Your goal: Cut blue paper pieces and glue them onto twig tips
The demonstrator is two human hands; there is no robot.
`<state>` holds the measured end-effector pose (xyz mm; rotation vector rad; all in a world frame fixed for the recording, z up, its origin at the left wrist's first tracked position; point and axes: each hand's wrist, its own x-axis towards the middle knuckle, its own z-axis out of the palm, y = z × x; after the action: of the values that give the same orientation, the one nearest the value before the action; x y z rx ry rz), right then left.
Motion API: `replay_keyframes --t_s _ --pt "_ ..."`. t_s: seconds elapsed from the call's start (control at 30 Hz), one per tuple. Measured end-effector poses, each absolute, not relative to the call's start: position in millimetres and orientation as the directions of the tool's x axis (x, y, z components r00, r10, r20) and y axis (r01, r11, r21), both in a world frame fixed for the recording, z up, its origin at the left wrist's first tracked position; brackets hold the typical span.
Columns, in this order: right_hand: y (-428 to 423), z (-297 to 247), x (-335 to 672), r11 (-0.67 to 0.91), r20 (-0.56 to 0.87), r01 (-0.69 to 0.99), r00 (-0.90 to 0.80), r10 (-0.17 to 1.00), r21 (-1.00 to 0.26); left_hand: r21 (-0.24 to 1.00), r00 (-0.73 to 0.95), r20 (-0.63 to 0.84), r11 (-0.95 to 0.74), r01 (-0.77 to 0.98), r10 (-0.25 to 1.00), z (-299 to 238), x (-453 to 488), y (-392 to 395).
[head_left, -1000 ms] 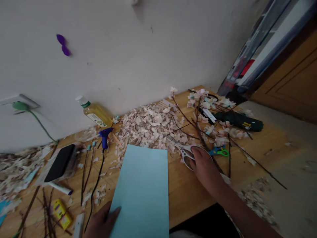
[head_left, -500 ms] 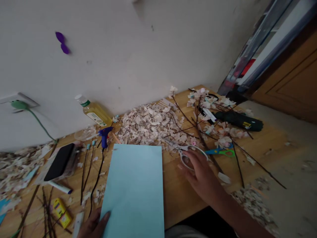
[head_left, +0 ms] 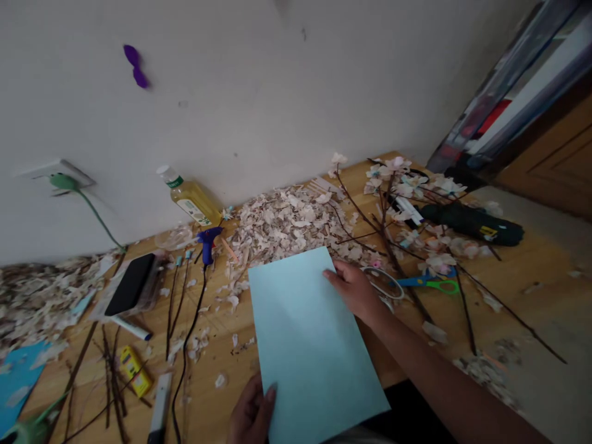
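Observation:
A light blue sheet of paper (head_left: pixel 309 339) is tilted above the front of the wooden table. Its lower left edge is pinched by my left hand (head_left: pixel 253 412), thumb on top. My right hand (head_left: pixel 358 290) grips the upper right edge, thumb on top and the other fingers hidden beneath. Just beyond my right hand lie silver scissors (head_left: pixel 386 283), partly covered by hand and paper. Behind the sheet spreads a heap of pale petal-like scraps (head_left: pixel 287 222). Branches with pale blossoms (head_left: pixel 383 228) rest to the right of it.
Blue-green scissors (head_left: pixel 430 282) and a dark green folded umbrella (head_left: pixel 476 223) lie right. To the left are a blue glue gun (head_left: pixel 209 243) with its cord, a bottle of yellow liquid (head_left: pixel 194 200), a black phone (head_left: pixel 130 283), a yellow packet (head_left: pixel 135 371) and twigs (head_left: pixel 111 376).
My right hand has let go of the silver scissors and taken the paper's upper right edge. The sheet has turned and shifted right, with my left hand still on it.

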<state>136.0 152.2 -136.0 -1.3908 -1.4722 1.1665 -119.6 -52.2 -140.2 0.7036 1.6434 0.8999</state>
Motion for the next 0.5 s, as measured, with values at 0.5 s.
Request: replay_keyframes --t_s 0.5 --pt "91 -151 141 -0.034 -0.043 0.324 -0.019 0.999 -0.945 0.861 -0.282 -0.508 0.467 -0.203 0.814 -151 -101 4"
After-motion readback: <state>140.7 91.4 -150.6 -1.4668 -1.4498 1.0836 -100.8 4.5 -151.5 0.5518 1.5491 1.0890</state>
